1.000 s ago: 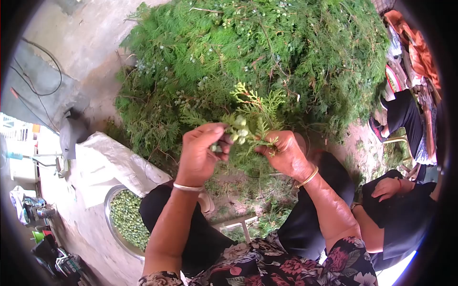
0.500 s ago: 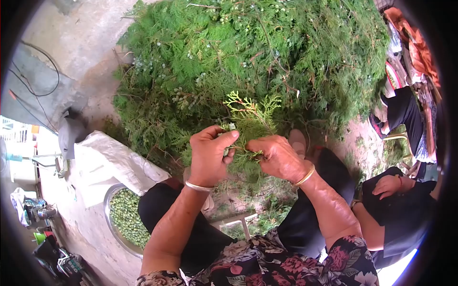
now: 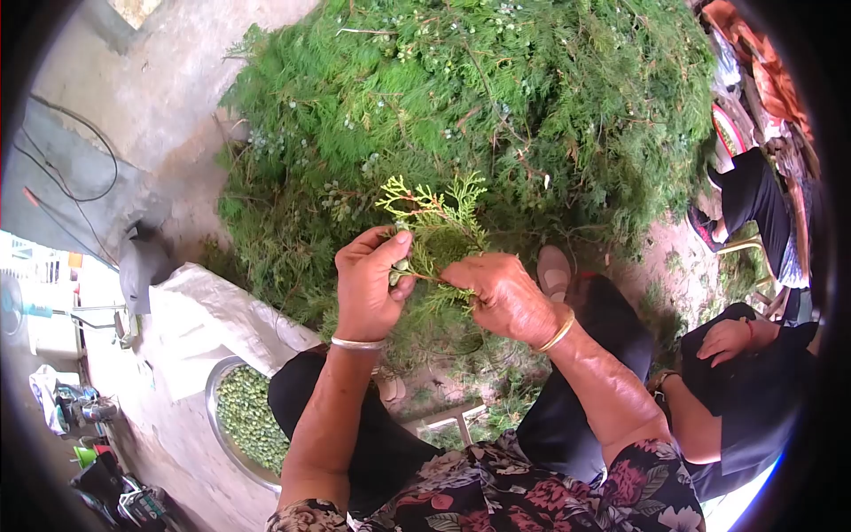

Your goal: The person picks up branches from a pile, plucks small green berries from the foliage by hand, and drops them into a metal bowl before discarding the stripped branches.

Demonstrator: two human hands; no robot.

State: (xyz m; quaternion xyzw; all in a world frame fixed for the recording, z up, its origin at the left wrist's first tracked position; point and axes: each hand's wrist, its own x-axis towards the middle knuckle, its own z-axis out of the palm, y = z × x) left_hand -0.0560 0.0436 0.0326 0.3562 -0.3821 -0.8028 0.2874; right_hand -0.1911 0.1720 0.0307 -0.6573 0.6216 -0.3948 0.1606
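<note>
A leafy evergreen sprig, with flat scale-like foliage, is pinched in my right hand. My left hand is closed, thumb against fingers, on small pale green cones at the sprig's left side. Part of the stem between both hands is hidden by my fingers. Just beyond them rises a large heap of cut evergreen branches, dotted with bluish-green cones. A round metal basin of loose green cones stands on the floor to my left.
A white sack lies between the basin and the heap. Another person's hand rests on dark clothing close at my right. Black cables run along the left. A stool bar shows between my legs.
Both hands and the sprig have shifted slightly left in view. My left fingers remain at the cones, and my right hand keeps its hold on the sprig.
</note>
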